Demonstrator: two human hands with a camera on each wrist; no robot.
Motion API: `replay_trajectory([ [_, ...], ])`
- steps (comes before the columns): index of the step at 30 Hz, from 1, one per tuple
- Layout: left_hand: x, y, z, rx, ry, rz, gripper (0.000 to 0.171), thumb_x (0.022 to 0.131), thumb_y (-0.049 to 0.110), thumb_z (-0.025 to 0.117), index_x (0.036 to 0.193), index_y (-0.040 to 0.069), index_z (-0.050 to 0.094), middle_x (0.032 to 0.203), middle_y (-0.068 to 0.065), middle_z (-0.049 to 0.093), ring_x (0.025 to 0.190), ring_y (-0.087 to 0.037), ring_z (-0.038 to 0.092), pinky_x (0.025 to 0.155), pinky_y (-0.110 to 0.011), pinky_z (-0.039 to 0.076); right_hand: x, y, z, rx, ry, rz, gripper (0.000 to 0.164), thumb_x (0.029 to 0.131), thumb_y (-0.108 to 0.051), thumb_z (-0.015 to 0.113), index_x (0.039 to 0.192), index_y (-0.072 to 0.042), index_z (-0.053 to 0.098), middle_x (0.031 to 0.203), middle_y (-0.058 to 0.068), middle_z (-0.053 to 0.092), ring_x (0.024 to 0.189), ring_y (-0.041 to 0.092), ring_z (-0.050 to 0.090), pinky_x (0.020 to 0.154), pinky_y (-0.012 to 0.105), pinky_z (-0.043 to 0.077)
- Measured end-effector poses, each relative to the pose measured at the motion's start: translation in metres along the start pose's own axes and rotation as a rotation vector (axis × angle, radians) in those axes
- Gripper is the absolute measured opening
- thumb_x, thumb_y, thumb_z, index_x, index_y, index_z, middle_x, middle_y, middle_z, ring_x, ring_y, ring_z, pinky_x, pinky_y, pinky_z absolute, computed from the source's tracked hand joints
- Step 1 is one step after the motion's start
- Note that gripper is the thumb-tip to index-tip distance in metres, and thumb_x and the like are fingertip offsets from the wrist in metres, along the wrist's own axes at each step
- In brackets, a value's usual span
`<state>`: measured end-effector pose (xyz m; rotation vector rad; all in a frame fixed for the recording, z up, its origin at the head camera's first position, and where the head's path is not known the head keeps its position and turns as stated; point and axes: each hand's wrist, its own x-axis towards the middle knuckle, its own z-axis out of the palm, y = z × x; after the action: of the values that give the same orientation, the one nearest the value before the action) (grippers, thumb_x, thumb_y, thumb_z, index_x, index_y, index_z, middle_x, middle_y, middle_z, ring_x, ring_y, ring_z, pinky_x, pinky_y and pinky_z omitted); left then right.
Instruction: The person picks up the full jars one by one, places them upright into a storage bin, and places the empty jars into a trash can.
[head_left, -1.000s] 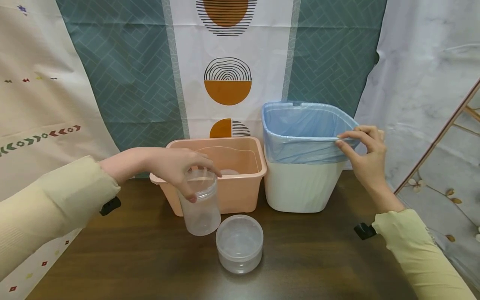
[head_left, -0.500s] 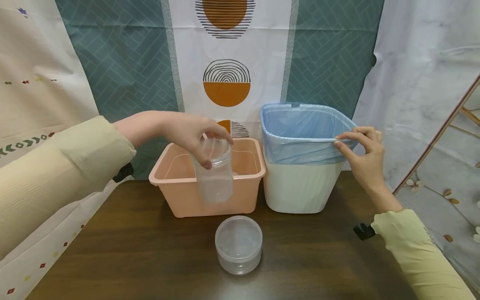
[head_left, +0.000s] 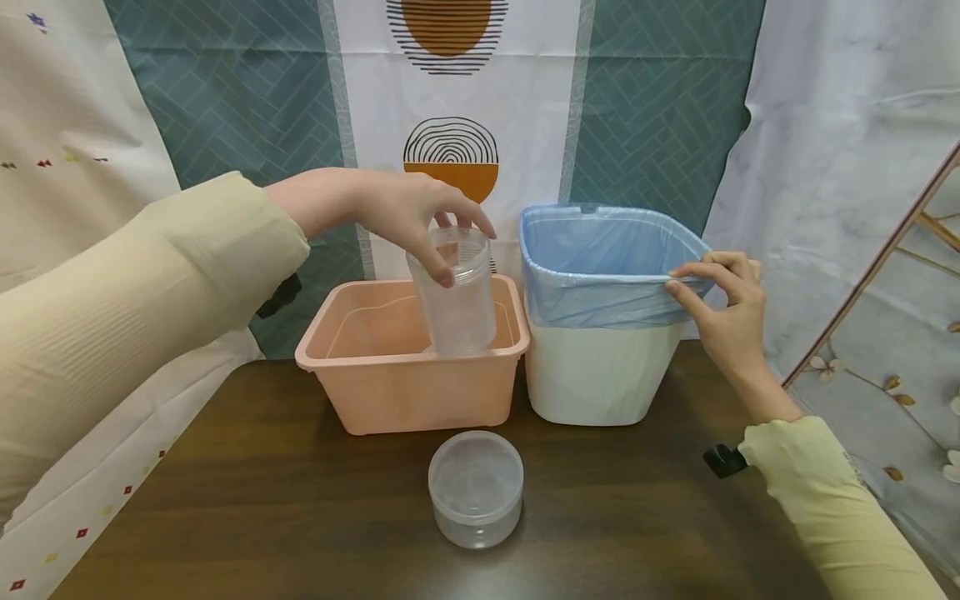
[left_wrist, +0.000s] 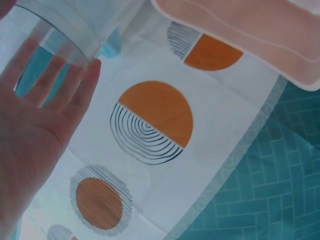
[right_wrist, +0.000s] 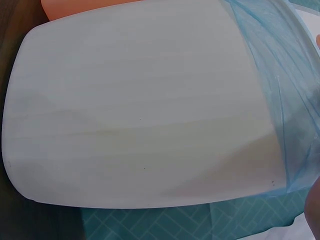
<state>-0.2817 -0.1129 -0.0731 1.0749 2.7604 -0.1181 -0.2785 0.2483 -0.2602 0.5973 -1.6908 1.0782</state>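
Note:
My left hand (head_left: 420,212) grips a clear plastic jar (head_left: 459,308) round its top from above. The jar tilts slightly and overlaps the front rim of the peach plastic basin (head_left: 360,358) in the head view. In the left wrist view, the fingers (left_wrist: 60,80) spread along the jar's wall near its rim. My right hand (head_left: 731,312) pinches the folded edge of a blue bag liner (head_left: 600,300) at the front right corner of the white bin (head_left: 592,375). The right wrist view is mostly filled by the bin's side (right_wrist: 140,110).
A low, round clear container (head_left: 476,492) stands on the dark wooden table (head_left: 300,508), in front of the basin. The bin stands close beside the basin's right side. A patterned cloth (head_left: 645,100) hangs behind both.
My left hand has lifted the jar from in front of the basin, up and to the right, to its front rim. The right hand stays on the liner's edge.

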Motion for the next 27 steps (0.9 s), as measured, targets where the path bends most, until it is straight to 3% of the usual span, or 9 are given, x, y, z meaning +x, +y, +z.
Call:
replay_trajectory([
  [8, 0.007, 0.008, -0.024, 0.024, 0.09, 0.002, 0.07, 0.082, 0.037, 0.076, 0.145, 0.031, 0.046, 0.144, -0.003, 0.047, 0.129, -0.027, 0.045, 0.103, -0.047, 0.048, -0.001, 0.002, 0.001, 0.003, 0.009, 0.003, 0.013, 0.079, 0.013, 0.072, 0.091, 0.013, 0.07, 0.097, -0.025, 0.051, 0.094, 0.001, 0.035, 0.088, 0.023, 0.02],
  [16, 0.013, 0.013, -0.047, -0.014, 0.19, 0.023, 0.071, 0.083, 0.03, 0.077, 0.147, 0.029, 0.046, 0.153, -0.005, 0.04, 0.14, -0.032, 0.037, 0.102, -0.047, 0.05, -0.001, 0.004, 0.002, -0.004, 0.002, 0.005, 0.014, 0.078, 0.014, 0.072, 0.092, 0.013, 0.07, 0.097, -0.025, 0.05, 0.096, 0.0, 0.035, 0.09, 0.023, 0.02],
  [20, 0.017, 0.014, -0.057, 0.005, 0.223, 0.009, 0.073, 0.083, 0.033, 0.077, 0.148, 0.033, 0.044, 0.154, -0.002, 0.04, 0.142, -0.03, 0.038, 0.103, -0.046, 0.049, -0.001, 0.004, 0.002, 0.003, 0.008, -0.001, 0.014, 0.078, 0.014, 0.072, 0.091, 0.013, 0.07, 0.097, -0.024, 0.051, 0.095, 0.001, 0.035, 0.09, 0.023, 0.02],
  [27, 0.028, 0.019, -0.061, -0.005, 0.272, 0.037, 0.074, 0.082, 0.033, 0.078, 0.148, 0.036, 0.044, 0.154, 0.002, 0.041, 0.142, -0.025, 0.038, 0.105, -0.043, 0.048, -0.002, 0.002, 0.003, 0.002, 0.017, 0.002, 0.013, 0.078, 0.015, 0.072, 0.091, 0.013, 0.07, 0.096, -0.024, 0.05, 0.094, 0.001, 0.035, 0.088, 0.022, 0.02],
])
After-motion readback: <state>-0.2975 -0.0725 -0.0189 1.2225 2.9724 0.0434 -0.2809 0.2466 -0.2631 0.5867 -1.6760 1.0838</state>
